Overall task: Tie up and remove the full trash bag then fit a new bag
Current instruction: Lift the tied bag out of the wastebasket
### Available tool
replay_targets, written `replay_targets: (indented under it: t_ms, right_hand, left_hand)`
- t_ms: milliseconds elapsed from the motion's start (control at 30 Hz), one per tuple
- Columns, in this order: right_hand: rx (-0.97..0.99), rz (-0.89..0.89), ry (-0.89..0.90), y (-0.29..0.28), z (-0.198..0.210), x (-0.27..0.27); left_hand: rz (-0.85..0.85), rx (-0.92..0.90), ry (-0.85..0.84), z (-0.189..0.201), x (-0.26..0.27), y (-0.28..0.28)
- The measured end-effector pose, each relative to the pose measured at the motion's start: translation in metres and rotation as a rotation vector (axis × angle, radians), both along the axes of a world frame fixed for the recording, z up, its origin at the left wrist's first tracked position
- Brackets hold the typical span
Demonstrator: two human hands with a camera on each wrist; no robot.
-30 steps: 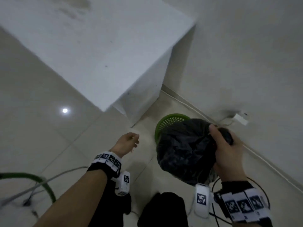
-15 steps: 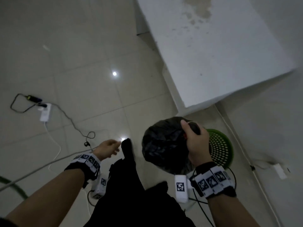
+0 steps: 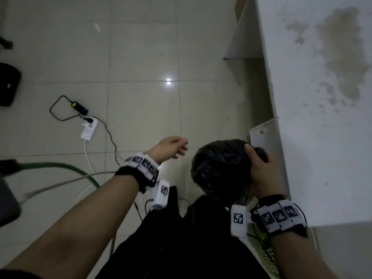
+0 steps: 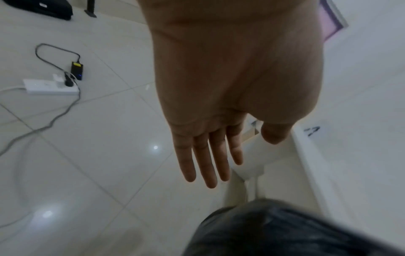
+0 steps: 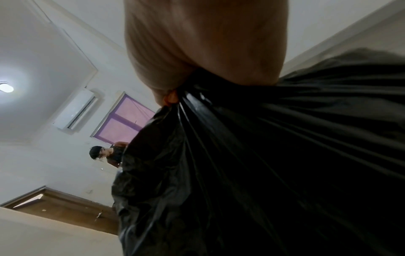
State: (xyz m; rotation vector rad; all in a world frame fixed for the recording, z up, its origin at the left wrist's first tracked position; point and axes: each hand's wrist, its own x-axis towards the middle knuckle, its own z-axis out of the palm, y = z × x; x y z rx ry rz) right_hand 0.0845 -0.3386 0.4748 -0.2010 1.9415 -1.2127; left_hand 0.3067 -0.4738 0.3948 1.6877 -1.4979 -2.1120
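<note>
A full black trash bag (image 3: 219,166) hangs in the air from my right hand (image 3: 259,170), which grips its gathered neck. In the right wrist view the bag (image 5: 274,164) fills the lower right, its plastic bunched under my right hand (image 5: 206,52). My left hand (image 3: 171,147) floats empty to the left of the bag, above the floor. In the left wrist view its fingers (image 4: 206,162) are straight and the bag (image 4: 274,230) sits below them. A bit of the green mesh bin (image 3: 265,254) shows at the lower right, behind my right forearm.
A white desk (image 3: 322,117) fills the right side, close to the bag. A white power strip (image 3: 88,129) with a charger and cables (image 3: 110,137) lies on the tiled floor at left. A green hose (image 3: 60,166) curves at left. A dark bag (image 3: 8,85) sits far left.
My view has swung to the left, away from the wall. The bag has come up out of the green bin and moved left with my right hand. My left hand has stayed empty.
</note>
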Motion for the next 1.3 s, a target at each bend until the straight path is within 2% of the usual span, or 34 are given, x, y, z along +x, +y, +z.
replay_targets:
  t_ms: [133,300,433,567,667,733,833,1033,1167,1300]
  right_hand:
    - [-0.018,-0.001,-0.067,-0.093,-0.011,-0.013]
    - [-0.104,0.089,-0.074,-0.231,-0.019,-0.042]
    - [-0.17,0.192,-0.079,-0.348,-0.003,-0.072]
    - [-0.223,0.262,-0.053,-0.454,0.01,-0.095]
    - [-0.222,0.266,-0.06,-0.525,0.003,-0.107]
    - [-0.195,0.236,-0.062,-0.571,-0.007,-0.115]
    - [-0.138,0.172,-0.06,-0.638,-0.019,-0.121]
    - [-0.055,0.017,-0.079,-0.748,-0.018,-0.142]
    - [-0.086,-0.117,-0.103,-0.818,-0.016,-0.166]
    - [-0.074,-0.186,-0.104,-0.905,-0.027,-0.208]
  left_hand:
    - [0.141,-0.038,0.05,0.013,-0.011,-0.098]
    - [0.188,-0.023,-0.146,-0.017,0.0,-0.192]
    - [0.203,0.084,-0.324,-0.044,0.035,-0.251]
    - [0.277,0.187,-0.421,-0.044,0.062,-0.309]
    - [0.267,0.218,-0.434,-0.05,0.063,-0.367]
    - [0.228,0.201,-0.433,-0.058,0.052,-0.422]
    - [0.161,0.075,-0.375,-0.059,0.019,-0.531]
    - [0.051,-0.211,-0.16,0.002,-0.079,-0.761]
    - [0.007,-0.265,-0.101,0.027,-0.139,-0.861]
    - [-0.082,-0.202,-0.167,0.002,-0.171,-0.922]
